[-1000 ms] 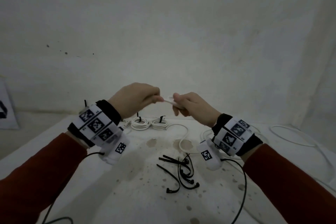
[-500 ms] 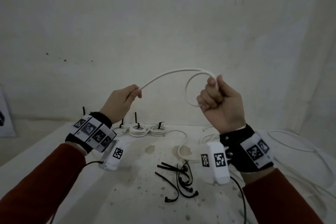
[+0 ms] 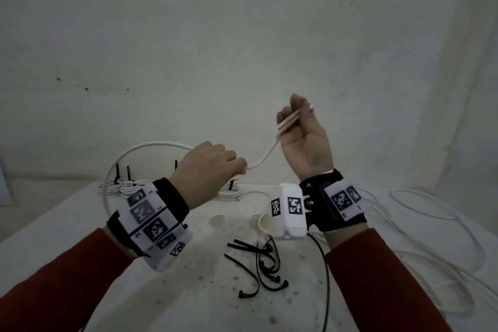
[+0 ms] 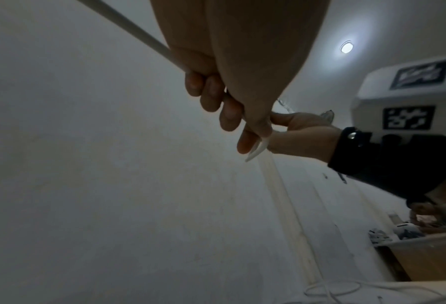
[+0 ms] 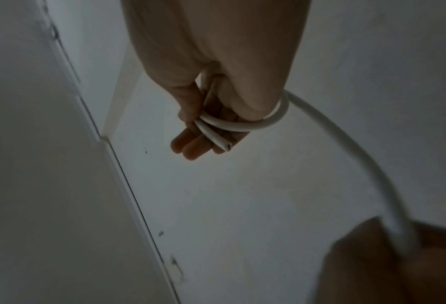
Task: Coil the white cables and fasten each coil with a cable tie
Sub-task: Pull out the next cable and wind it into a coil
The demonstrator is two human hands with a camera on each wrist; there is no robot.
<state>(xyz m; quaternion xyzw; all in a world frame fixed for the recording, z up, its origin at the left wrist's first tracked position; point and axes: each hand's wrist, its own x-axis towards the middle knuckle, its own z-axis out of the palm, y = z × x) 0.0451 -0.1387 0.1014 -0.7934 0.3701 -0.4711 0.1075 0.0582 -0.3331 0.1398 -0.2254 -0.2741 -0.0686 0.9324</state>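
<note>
I was early in another coil: my right hand (image 3: 301, 133) pinched the first loops of the white cable (image 3: 265, 155), my left hand (image 3: 208, 170) gripped its slack; tied coils (image 3: 229, 193) lay beyond the spare cable ties (image 3: 258, 264) on the desk (image 3: 80, 224), loose cables (image 3: 431, 210) to their right

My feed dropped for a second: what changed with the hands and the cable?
The right hand rose and turned palm-up, gripping the first loop of the white cable. The left hand swung right, feeding cable toward it. The black cable ties and the tied coils stayed on the table.
</note>
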